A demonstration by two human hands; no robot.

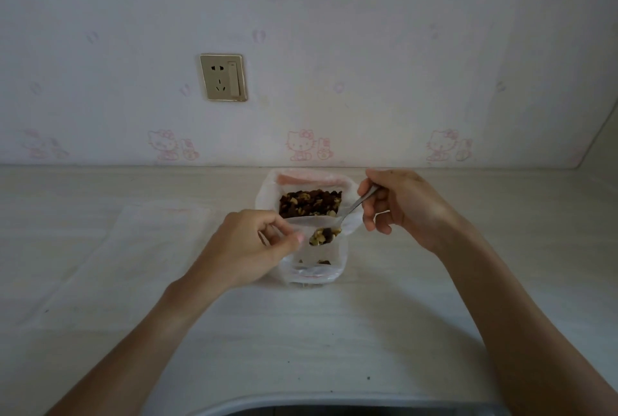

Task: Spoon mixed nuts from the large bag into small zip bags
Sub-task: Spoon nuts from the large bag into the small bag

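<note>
Fingers, left hand: curled, thumb and forefinger pinching the near rim of the small zip bag, which stands on the counter just in front of the large bag. A few nuts lie at its bottom.

Spoon: metal, loaded with mixed nuts, bowl at the small bag's mouth.

Fingers, right hand: curled round the spoon's handle; lower fingers loosely bent.

Large bag: open, upright, filled with nuts, near the wall.

A home is being shown: cartoon-cat wallpaper is lining the wall, a socket is set in it, above a pale worktop.
</note>
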